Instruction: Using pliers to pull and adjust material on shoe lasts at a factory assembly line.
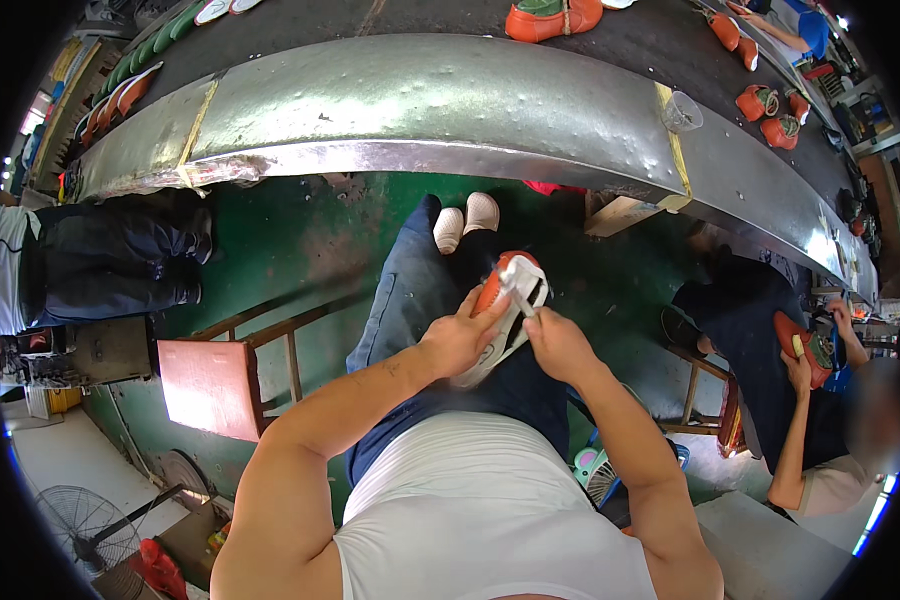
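Observation:
Over my lap, my left hand [458, 337] grips an orange shoe [486, 294] by its side, fingers wrapped round it. The shoe's white sole [502, 338] faces up, with dark patches along it. My right hand [560, 346] is closed on a slim, pale-handled tool [522, 303], its far end at the toe of the sole. Motion blur hides what kind of tool it is. My legs, in blue trousers, are below the shoe.
A dark conveyor belt [430, 18] with a dented metal edge [420, 105] curves ahead, carrying several orange shoes [554, 18]. A clear plastic cup [681, 112] stands on the edge. Left is a pink-topped stool [208, 388]. At right, a co-worker's hand [798, 372] holds another orange shoe [796, 338].

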Motion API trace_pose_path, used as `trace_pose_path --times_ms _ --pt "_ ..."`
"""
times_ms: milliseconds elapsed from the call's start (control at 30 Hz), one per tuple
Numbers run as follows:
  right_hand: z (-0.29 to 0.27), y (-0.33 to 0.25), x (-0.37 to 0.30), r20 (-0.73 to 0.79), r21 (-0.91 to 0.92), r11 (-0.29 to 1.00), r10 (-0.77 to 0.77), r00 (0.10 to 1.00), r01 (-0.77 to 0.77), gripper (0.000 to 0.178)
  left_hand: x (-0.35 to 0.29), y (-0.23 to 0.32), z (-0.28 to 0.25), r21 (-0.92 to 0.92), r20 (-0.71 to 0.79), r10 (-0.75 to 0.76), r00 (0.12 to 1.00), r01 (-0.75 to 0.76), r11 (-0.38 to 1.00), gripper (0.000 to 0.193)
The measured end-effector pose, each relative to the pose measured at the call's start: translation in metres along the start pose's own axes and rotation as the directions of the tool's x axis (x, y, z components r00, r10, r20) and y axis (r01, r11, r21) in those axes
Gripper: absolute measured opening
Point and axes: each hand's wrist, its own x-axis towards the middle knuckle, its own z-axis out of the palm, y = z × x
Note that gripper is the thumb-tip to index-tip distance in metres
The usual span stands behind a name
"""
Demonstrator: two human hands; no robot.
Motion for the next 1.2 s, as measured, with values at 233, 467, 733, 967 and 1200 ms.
trace_pose_path --times_ms 233,467,733,967,1200 --pt "0.007 -0.005 -0.014 0.001 0.014 0.993 -0.12 0.993 0.12 0.031 -0.029 -0.02 0.041 -0.674 -0.098 -0.313 0.945 0.168 0.719 0.059" --pt "0.011 -0.017 -0.036 0.182 -0.115 0.993 0.037 0.983 -0.016 0.04 -0.032 -0.014 0.014 -0.657 0.019 -0.208 0.978 0.169 0.735 0.083" --pt "0.024 0.028 -0.075 0.042 0.307 0.93 0.201 0.979 -0.204 0.032 -0.036 0.002 -0.053 -0.145 0.075 -0.159 0.984 0.169 0.975 0.101" --pt "0.044 0.047 -0.087 -0.15 0.675 0.731 0.273 0.95 -0.103 0.027 -0.009 0.041 -0.115 -0.553 -0.492 0.089 0.866 -0.39 0.736 0.073" --pt "0.017 0.04 -0.08 0.028 0.303 0.921 0.25 0.968 -0.246 0.026 0.066 -0.011 -0.034 -0.606 -0.038 -0.221 0.975 0.153 0.781 0.055"
